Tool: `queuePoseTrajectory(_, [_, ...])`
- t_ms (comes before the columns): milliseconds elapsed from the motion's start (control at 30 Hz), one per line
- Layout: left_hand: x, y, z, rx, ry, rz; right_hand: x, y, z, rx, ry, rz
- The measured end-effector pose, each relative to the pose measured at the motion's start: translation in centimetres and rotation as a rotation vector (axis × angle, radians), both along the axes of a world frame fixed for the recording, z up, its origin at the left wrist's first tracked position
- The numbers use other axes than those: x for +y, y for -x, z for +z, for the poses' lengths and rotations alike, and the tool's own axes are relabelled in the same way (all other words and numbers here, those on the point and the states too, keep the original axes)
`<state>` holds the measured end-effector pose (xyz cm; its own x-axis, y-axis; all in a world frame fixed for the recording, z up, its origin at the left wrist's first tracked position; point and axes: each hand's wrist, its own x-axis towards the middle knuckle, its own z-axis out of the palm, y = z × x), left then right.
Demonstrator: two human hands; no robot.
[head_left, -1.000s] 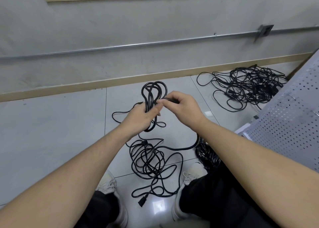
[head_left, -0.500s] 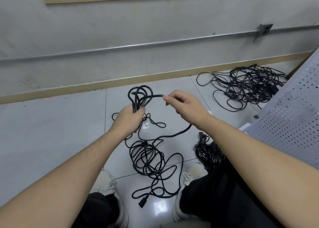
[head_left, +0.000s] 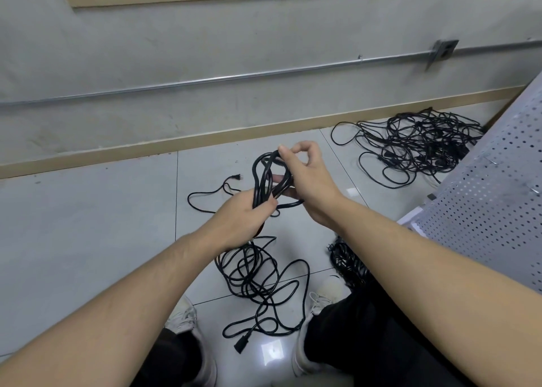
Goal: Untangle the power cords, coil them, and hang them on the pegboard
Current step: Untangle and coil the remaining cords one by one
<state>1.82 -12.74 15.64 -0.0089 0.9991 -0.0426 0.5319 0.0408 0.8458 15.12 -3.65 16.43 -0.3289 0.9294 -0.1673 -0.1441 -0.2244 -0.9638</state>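
My left hand (head_left: 243,219) grips the glossy black rubbery coil (head_left: 268,178); my right hand (head_left: 308,181) pinches its top loop. Loose cord (head_left: 258,281) snarled on smooth grey floor tiles (head_left: 88,225).

The floor (head_left: 88,225) at the left of the frame is open for a hand. Loose cord (head_left: 258,281) blocks the lower centre, a tangle (head_left: 416,146) the upper right, and the pegboard (head_left: 492,187) the right edge.

Bare forearms (head_left: 440,257) with no sleeves, black trousers (head_left: 366,337) and white lace-up sneakers (head_left: 324,295) mark the person seen from above.
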Motion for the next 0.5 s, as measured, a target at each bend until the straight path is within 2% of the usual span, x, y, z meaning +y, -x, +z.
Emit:
queuePoseTrajectory(133, [-0.1,0.5,-0.2,-0.012,0.02,-0.024,-0.2,-0.2,0.5,0.103,0.178,0.038])
queuePoseTrajectory(233, [0.2,0.0,-0.1,-0.16,0.027,-0.023,0.0,-0.2,0.7,0.199,0.216,0.005])
queuePoseTrajectory(333, [0.4,-0.6,0.2,-0.208,0.068,-0.057,0.3,-0.1,0.8,0.194,0.252,-0.023])
queuePoseTrajectory(500, [0.1,-1.1,0.1,-0.426,0.225,-0.139,0.2,-0.2,1.0,0.179,0.226,-0.062])
